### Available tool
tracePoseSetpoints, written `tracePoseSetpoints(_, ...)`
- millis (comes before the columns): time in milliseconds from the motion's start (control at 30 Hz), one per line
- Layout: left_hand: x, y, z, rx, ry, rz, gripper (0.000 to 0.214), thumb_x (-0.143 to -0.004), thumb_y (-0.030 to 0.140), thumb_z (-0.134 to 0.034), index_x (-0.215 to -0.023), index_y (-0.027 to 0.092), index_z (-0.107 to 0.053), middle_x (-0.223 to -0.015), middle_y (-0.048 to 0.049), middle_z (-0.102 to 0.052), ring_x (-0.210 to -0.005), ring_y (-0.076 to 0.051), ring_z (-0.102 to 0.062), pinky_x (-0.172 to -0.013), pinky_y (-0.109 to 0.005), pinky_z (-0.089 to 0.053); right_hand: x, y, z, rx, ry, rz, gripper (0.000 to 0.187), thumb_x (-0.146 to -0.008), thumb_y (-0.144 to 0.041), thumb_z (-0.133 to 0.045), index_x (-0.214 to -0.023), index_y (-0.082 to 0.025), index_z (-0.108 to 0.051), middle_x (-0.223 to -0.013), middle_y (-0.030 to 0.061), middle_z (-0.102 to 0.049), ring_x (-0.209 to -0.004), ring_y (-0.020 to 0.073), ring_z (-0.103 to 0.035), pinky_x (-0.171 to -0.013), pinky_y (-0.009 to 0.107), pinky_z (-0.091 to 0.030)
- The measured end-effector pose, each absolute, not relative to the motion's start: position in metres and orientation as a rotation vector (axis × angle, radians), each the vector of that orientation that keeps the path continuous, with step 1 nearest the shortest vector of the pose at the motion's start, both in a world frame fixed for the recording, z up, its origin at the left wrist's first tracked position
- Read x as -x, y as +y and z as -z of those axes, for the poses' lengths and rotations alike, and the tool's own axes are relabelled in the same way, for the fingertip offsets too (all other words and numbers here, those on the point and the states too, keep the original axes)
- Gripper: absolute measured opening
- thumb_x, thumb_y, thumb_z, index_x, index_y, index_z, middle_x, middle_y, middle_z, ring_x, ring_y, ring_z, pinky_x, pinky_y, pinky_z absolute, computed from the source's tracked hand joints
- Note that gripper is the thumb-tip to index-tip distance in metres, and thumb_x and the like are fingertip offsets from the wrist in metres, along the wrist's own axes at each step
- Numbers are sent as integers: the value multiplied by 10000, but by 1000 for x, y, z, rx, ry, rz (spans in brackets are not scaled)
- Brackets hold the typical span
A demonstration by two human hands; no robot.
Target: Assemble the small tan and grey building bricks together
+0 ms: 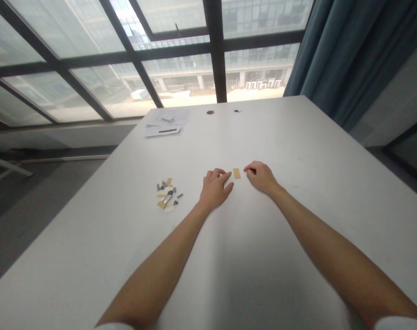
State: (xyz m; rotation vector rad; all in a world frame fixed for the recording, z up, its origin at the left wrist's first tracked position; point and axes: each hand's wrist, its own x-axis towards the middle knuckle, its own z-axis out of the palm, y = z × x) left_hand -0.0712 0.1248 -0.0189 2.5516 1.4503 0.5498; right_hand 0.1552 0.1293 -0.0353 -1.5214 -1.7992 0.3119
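Observation:
A small tan studded building plate (236, 173) lies flat on the white table between my two hands. Just left of it rests my left hand (215, 187), its thumb and index finger apart and nothing between them. The index fingertip is close to the plate's left edge. On the plate's other side, my right hand (260, 176) has its fingers curled together, apart from the plate. Whether anything is inside those fingers is hidden. Farther left lies a loose pile of small building bricks (167, 196) in grey, tan, dark and pale colours.
Papers (163, 130) with a small pale object on them lie at the far left of the white table (280, 133). Two round holes sit near its back edge, one a cable hole (210, 112). Behind are windows, with a blue curtain (335, 59) at the right.

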Motion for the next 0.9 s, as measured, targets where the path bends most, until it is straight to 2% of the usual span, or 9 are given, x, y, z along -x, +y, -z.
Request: tracePoseSetpoints(900,71,124,19,-2525,1464,-533,447,-945,412,-593,-1376,299,-630,-1296,-79,-581,-1187,-278,-482,-1063,-451,-398,-156,131,37,1538,-1803,-316,248,-859,-159,-545,-877,-198,-790,-902,52,-743,-797,177,-630,-788,295,-470)
